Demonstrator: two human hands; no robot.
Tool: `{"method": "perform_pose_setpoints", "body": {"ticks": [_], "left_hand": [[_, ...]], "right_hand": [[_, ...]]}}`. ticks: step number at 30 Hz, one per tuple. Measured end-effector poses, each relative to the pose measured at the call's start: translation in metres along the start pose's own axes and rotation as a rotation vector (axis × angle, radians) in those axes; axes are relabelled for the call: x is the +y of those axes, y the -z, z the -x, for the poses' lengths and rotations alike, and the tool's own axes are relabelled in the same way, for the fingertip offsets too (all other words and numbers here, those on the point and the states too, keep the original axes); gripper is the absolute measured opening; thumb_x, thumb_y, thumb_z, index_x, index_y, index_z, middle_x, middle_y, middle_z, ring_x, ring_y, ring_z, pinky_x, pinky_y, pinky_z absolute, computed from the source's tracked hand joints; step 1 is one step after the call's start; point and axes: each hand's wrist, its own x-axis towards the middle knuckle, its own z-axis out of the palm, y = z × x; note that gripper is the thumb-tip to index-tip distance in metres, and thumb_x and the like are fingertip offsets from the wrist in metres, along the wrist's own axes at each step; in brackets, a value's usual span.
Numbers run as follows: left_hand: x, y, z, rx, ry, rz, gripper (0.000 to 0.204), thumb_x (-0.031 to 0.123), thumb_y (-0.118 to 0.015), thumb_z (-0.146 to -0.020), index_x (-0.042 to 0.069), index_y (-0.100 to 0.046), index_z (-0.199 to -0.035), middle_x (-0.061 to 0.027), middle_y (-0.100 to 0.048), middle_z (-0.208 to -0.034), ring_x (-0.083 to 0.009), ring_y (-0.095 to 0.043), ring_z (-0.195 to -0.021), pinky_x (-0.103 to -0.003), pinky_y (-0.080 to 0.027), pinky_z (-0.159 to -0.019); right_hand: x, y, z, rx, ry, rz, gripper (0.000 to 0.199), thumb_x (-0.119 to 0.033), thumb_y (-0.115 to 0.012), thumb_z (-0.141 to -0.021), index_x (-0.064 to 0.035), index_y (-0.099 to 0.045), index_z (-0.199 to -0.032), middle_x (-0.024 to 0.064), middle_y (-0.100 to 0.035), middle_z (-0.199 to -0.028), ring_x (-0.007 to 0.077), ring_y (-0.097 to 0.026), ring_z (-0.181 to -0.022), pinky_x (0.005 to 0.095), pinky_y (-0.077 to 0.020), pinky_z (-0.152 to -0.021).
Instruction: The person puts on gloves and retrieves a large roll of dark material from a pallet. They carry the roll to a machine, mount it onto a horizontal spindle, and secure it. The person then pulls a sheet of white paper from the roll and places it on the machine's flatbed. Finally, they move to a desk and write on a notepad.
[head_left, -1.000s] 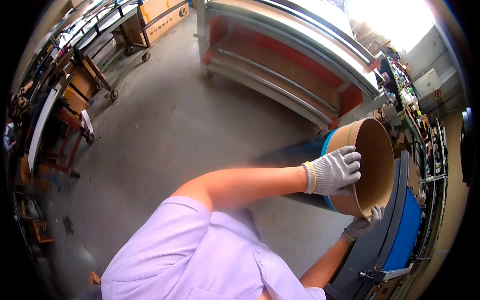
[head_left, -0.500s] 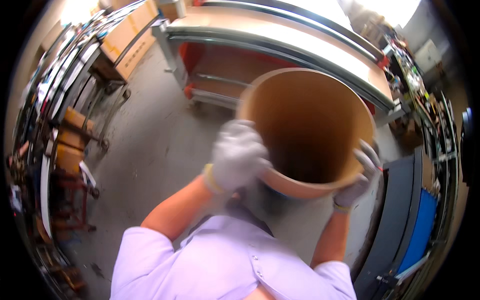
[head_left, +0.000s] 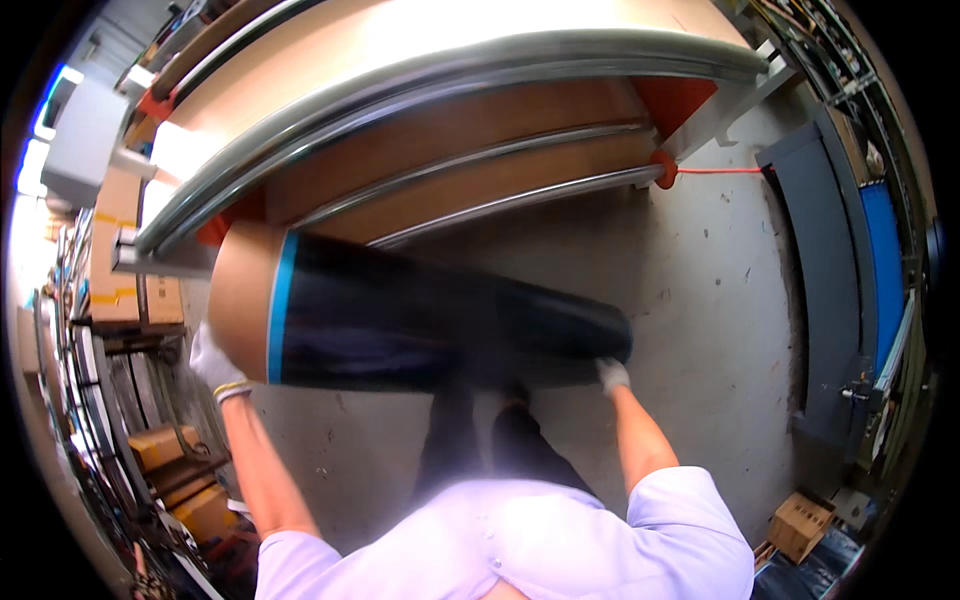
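Observation:
I hold a long black tube (head_left: pixel 430 320) with a brown cardboard end and a thin blue ring lying almost level in front of me. My left hand (head_left: pixel 215 365), in a white glove, grips under the wide cardboard end at the left. My right hand (head_left: pixel 610 375), also gloved, supports the narrow black end at the right. The tube hides my palms and part of my legs below it.
A big machine with curved metal rails (head_left: pixel 450 80) and brown panels fills the top. Racks with cardboard boxes (head_left: pixel 165 445) line the left edge. A dark blue and grey conveyor unit (head_left: pixel 840 260) runs down the right, with a small box (head_left: pixel 800 525) by its foot.
The tube went from its open end facing me to lying sideways across my front. My view turned toward the railed machine, and my hands moved apart to opposite ends.

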Motion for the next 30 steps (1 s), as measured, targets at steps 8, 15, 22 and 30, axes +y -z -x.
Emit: {"method": "perform_pose_setpoints", "body": {"ticks": [8,15,22,30], "left_hand": [[-0.187,-0.002,-0.181,-0.394,0.361,0.088,0.044,0.031,-0.040,-0.101,-0.003,-0.054,-0.126,-0.0108,-0.058,-0.126,-0.0226,-0.056,-0.113,-0.032,-0.044,-0.097],[-0.233,-0.088,-0.234,0.033,0.254,-0.055,0.047,0.040,-0.051,-0.094,0.000,-0.061,-0.116,-0.0094,-0.064,-0.118,-0.0236,-0.060,-0.107,-0.034,-0.047,-0.089],[-0.230,-0.140,-0.205,0.235,0.093,-0.578,0.050,0.042,-0.059,-0.084,-0.005,-0.068,-0.098,-0.0131,-0.070,-0.099,-0.0232,-0.066,-0.086,-0.037,-0.051,-0.073],[-0.200,-0.168,-0.202,0.238,0.024,-0.722,0.057,0.045,-0.052,-0.091,-0.010,-0.067,-0.093,-0.0160,-0.069,-0.093,-0.0273,-0.064,-0.082,-0.039,-0.050,-0.073]], "right_hand": [[0.169,-0.081,-0.125,0.180,-0.705,-0.585,0.051,-0.042,-0.053,-0.091,-0.0002,-0.061,-0.118,0.0196,-0.060,-0.123,0.0335,-0.055,-0.115,0.0397,-0.0434,-0.097],[0.233,-0.132,-0.219,0.356,-0.850,-1.003,0.055,-0.044,-0.053,-0.091,0.0025,-0.061,-0.118,0.0197,-0.060,-0.123,0.0323,-0.056,-0.113,0.0394,-0.0438,-0.096],[0.316,-0.154,-0.220,0.547,-0.871,-1.209,0.059,-0.046,-0.053,-0.090,0.0052,-0.060,-0.118,0.0198,-0.061,-0.122,0.0310,-0.058,-0.111,0.0390,-0.0441,-0.096],[0.311,-0.111,-0.162,0.706,-0.830,-1.190,0.063,-0.049,-0.053,-0.090,0.0082,-0.060,-0.118,0.0200,-0.062,-0.121,0.0296,-0.059,-0.108,0.0387,-0.0446,-0.095]]}}
